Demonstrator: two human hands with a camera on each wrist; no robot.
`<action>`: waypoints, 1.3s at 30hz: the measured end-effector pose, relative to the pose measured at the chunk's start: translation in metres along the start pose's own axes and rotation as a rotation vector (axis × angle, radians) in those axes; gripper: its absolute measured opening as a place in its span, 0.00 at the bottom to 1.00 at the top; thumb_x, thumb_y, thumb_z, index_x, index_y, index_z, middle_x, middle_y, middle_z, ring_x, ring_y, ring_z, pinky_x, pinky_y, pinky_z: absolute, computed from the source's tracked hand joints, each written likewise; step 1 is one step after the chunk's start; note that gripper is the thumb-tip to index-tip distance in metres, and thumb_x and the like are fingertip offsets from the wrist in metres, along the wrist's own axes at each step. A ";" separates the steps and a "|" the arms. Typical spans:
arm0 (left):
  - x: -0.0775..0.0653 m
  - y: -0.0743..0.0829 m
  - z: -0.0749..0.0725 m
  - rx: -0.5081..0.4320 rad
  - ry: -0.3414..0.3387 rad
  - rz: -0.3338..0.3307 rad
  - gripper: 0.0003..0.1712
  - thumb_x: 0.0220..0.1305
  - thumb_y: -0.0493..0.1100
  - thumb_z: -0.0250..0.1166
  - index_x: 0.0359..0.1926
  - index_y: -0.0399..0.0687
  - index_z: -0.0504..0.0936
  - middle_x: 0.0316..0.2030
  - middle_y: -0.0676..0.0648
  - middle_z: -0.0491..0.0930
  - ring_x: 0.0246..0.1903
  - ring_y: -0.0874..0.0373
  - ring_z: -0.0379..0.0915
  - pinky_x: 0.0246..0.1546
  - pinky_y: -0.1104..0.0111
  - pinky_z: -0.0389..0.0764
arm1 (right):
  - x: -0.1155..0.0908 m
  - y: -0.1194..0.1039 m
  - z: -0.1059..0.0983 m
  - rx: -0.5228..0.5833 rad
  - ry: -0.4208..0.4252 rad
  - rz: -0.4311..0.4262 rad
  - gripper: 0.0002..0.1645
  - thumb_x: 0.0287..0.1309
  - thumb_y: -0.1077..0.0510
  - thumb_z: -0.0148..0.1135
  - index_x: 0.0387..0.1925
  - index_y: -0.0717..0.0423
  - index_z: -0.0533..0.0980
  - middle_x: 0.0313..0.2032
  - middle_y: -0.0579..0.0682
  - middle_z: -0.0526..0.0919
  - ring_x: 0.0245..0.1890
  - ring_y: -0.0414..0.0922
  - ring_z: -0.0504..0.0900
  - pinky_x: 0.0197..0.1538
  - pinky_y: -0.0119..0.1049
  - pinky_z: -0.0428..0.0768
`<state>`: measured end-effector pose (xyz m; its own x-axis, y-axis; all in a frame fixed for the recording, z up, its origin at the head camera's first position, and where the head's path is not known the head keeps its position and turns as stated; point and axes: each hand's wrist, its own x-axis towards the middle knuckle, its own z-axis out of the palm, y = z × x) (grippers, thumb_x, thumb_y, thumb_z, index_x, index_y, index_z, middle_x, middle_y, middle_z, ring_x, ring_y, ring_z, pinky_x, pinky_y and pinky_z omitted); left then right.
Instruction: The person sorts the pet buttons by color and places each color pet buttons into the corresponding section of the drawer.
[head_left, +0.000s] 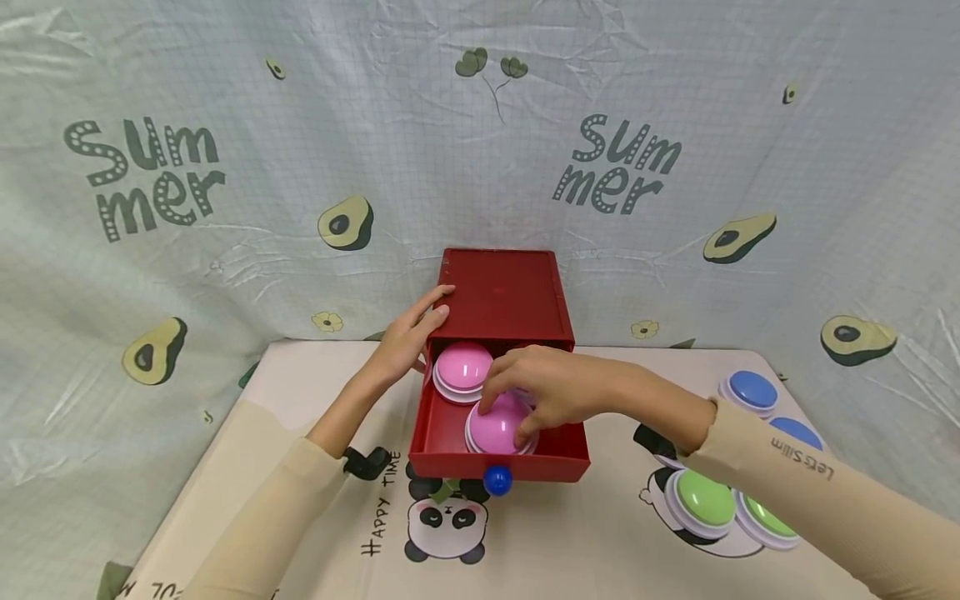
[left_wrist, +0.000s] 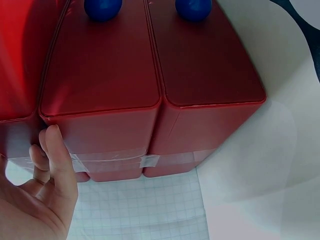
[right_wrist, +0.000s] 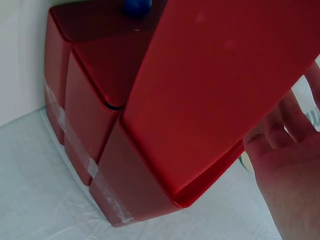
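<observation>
A red drawer cabinet stands against the back curtain, its top drawer pulled out by a blue knob side. Inside sit pink dome push buttons on white bases: one at back left and one nearer the front. My right hand reaches into the drawer, thumb and fingers curled round the front pink button; it partly hides the drawer's back right. My left hand rests along the cabinet's left side, fingers extended. In the left wrist view, its fingertips are at the cabinet's side.
Green push buttons and blue push buttons lie on the table at the right, partly under my right forearm. Two closed drawers sit below the pulled-out one. A printed curtain hangs behind the table.
</observation>
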<state>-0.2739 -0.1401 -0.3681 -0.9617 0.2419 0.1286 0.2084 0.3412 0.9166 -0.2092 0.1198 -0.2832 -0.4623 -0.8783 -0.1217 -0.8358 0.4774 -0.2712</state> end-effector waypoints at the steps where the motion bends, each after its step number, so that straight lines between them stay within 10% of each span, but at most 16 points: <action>1: 0.000 0.000 0.000 -0.001 0.000 0.000 0.29 0.78 0.62 0.50 0.77 0.76 0.63 0.53 0.34 0.80 0.23 0.53 0.75 0.22 0.57 0.86 | 0.000 0.000 0.000 -0.005 -0.004 0.002 0.27 0.49 0.50 0.82 0.53 0.42 0.85 0.56 0.45 0.84 0.62 0.45 0.78 0.60 0.41 0.83; 39: 0.000 -0.001 0.001 0.005 0.020 0.002 0.29 0.77 0.63 0.51 0.75 0.79 0.64 0.49 0.38 0.80 0.24 0.33 0.71 0.26 0.46 0.86 | 0.002 0.008 0.002 0.007 0.032 0.020 0.24 0.48 0.47 0.82 0.50 0.39 0.86 0.50 0.44 0.83 0.49 0.38 0.80 0.51 0.31 0.84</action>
<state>-0.2738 -0.1400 -0.3697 -0.9647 0.2247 0.1375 0.2109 0.3456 0.9144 -0.2161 0.1216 -0.2870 -0.4883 -0.8674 -0.0964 -0.8243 0.4947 -0.2753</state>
